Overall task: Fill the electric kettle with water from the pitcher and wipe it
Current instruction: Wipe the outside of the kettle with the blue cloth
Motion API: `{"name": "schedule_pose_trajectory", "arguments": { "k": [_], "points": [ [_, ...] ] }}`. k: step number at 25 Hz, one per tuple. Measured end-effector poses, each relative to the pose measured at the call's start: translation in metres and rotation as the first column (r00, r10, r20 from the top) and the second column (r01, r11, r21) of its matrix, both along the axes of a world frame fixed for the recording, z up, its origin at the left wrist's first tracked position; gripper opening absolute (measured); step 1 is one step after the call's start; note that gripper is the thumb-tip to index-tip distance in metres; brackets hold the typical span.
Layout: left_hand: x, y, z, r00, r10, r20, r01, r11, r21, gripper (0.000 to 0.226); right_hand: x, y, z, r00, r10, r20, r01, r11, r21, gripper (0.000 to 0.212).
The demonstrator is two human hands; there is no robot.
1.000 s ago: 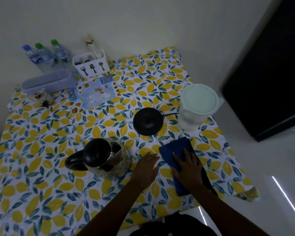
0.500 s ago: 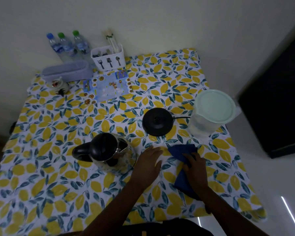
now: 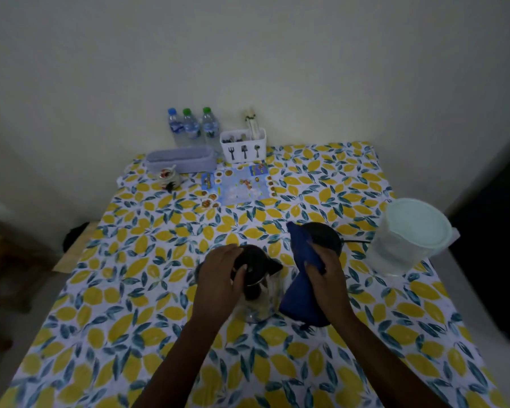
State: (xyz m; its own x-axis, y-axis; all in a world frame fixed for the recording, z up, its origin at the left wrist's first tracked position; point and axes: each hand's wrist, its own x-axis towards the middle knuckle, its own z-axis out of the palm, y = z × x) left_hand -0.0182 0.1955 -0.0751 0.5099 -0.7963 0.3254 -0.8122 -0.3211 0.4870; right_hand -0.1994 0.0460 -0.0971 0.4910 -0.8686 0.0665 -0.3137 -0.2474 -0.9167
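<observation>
Head camera is looking down in dim light on a tabletop [image 3: 106,319] covered with a lemon-print cloth. Near the middle, the electric kettle [image 3: 259,287] is standing with its black lid up; its handle side is hiding under the left hand [image 3: 218,278], whose grip is wrapping over the lid and the near left of the body, so the fingers' hold underneath is hard to make out. Just right of the kettle, the right hand [image 3: 326,275] is clutching a blue cloth [image 3: 302,290], its grip pressing together around the bunched fabric, which is hanging beside the kettle's glass wall; whether the two are touching is unclear. Behind the cloth, the kettle's black base [image 3: 327,238] is showing only in part, with its cord running right toward the pitcher [image 3: 407,240], which is standing well right of the kettle under a pale lid. Far behind the kettle, by the wall, three water bottles [image 3: 192,126], a white cutlery caddy [image 3: 243,148] and a lilac box [image 3: 181,161] are sitting, their details lost in the gloom.
</observation>
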Motion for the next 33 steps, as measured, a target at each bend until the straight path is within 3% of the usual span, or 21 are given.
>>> {"name": "schedule_pose_trajectory", "arguments": {
  "k": [2,4,7,9,11,14,17,20,22,25,28,33],
  "points": [
    [0.023,0.012,-0.005,0.993,0.087,-0.079,-0.078,0.991,0.106,0.038,0.033,-0.002,0.015,0.999,0.041,0.002,-0.041,0.999,0.015,0.038],
    [0.037,0.019,-0.007,0.966,0.080,-0.245,-0.037,0.984,0.175,0.042,0.070,0.001,0.024,0.980,0.167,-0.105,-0.169,0.986,-0.009,0.040],
    [0.045,0.025,-0.008,0.916,0.052,-0.397,0.013,0.987,0.161,0.045,0.107,0.013,0.028,0.878,0.338,-0.339,-0.357,0.934,0.005,0.039],
    [0.048,0.026,-0.007,0.886,0.092,-0.454,-0.022,0.987,0.156,0.047,0.113,0.020,0.030,0.868,0.364,-0.338,-0.370,0.928,0.049,0.041],
    [0.047,0.024,-0.009,0.867,0.125,-0.482,-0.054,0.986,0.158,0.045,0.106,0.026,0.025,0.867,0.330,-0.375,-0.380,0.923,-0.067,0.040],
    [0.047,0.023,-0.008,0.850,0.099,-0.518,-0.054,0.993,0.101,0.036,0.091,0.049,0.012,0.834,0.154,-0.530,-0.406,0.821,-0.401,0.040],
    [0.052,0.025,-0.008,0.851,0.048,-0.523,-0.015,0.998,0.068,0.023,0.087,0.065,0.005,0.830,0.082,-0.551,-0.393,0.787,-0.476,0.045],
    [0.055,0.026,-0.007,0.847,0.016,-0.532,0.026,0.997,0.072,0.021,0.096,0.060,0.008,0.866,0.059,-0.497,-0.334,0.808,-0.485,0.036],
    [0.055,0.023,-0.003,0.862,0.019,-0.507,0.053,0.990,0.127,0.028,0.108,0.045,0.012,0.877,0.080,-0.474,-0.298,0.864,-0.406,0.032],
    [0.047,0.013,0.004,0.902,-0.030,-0.432,0.122,0.974,0.189,0.059,0.122,0.017,0.020,0.881,0.201,-0.429,-0.282,0.950,-0.133,0.033],
    [0.039,0.002,0.002,0.955,-0.060,-0.291,0.147,0.946,0.290,0.044,0.126,-0.005,0.025,0.854,0.315,-0.415,-0.333,0.942,0.030,0.034],
    [0.043,-0.006,-0.003,0.981,-0.039,-0.188,0.110,0.916,0.386,0.061,0.119,-0.040,0.025,0.811,0.461,-0.361,-0.372,0.882,0.290,0.047]
  ]
}}
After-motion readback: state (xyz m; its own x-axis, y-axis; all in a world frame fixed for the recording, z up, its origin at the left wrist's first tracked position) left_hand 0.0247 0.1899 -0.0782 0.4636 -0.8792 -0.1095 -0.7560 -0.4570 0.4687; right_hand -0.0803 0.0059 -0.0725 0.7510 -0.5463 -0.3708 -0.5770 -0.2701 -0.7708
